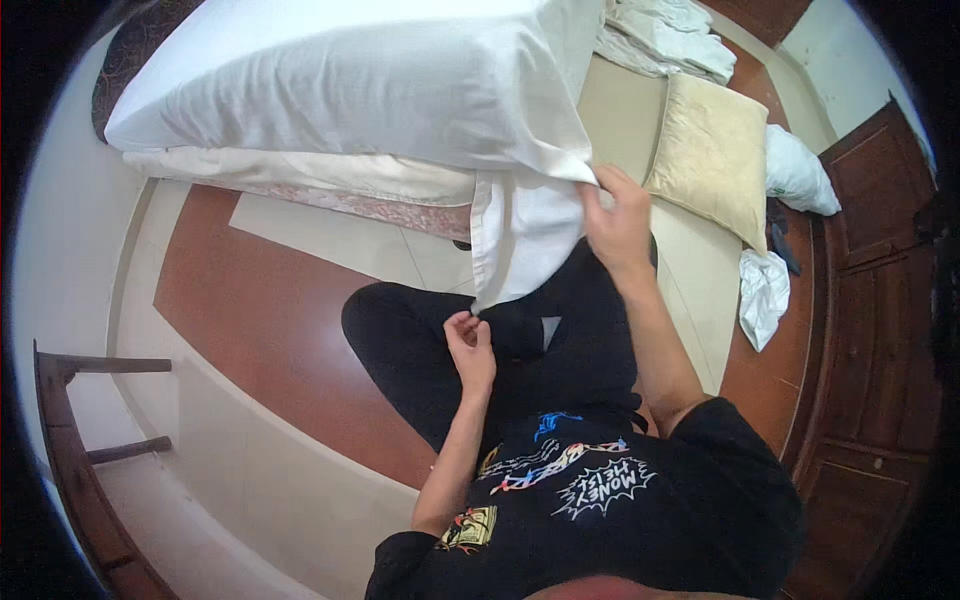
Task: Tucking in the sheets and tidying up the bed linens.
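Note:
My left hand [472, 349] pinches the lower corner of a white bedsheet [525, 232] above my crossed legs. A little higher and to the right, my right hand [619, 214] grips a folded edge of the same sheet at the mattress corner. The sheet covers the top and near side of the mattress [337, 90]. Below it, a cream cloth layer [322, 172] and a pinkish patterned base [390, 216] show along the near side.
A cream pillow [712, 150] and a white pillow [799, 172] lie on the right. White cloth [763, 296] rests on the floor near a dark wooden cabinet [870, 360]. Bundled white fabric [667, 37] is at the back. A wooden frame [67, 435] stands at lower left.

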Motion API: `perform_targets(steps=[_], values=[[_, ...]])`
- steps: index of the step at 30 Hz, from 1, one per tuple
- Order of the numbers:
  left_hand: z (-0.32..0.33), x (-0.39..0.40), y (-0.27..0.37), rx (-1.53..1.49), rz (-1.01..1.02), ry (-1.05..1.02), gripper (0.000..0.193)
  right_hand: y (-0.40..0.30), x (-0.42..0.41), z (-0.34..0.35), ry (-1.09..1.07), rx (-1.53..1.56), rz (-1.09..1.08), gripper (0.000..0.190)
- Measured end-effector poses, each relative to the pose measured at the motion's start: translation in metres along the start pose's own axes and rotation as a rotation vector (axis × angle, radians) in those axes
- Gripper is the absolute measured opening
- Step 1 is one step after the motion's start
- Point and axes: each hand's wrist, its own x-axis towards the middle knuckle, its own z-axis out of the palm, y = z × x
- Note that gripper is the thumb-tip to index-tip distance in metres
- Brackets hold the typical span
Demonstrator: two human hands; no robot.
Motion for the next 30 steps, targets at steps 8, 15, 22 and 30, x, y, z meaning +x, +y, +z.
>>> perform_targets(steps=[8, 15, 22, 30], values=[[0.065, 0.059, 0.054, 0.218, 0.570, -0.462, 0.029, -0.026, -0.059, -0.003, -0.271, -0.067, 0.027, 0.028], [0.066, 0.041, 0.016, 0.162, 0.318, -0.660, 0.021, -0.060, -0.085, 0.032, -0.329, 0.232, 0.179, 0.021], [0.024, 0.064, 0.119, 0.319, 0.533, 0.091, 0.030, -0.047, -0.069, 0.000, -0.391, 0.024, -0.005, 0.007], [0.041, 0.048, 0.304, 1.573, 1.782, -0.654, 0.037, -0.054, -0.084, 0.016, -0.434, 0.340, 0.070, 0.011]])
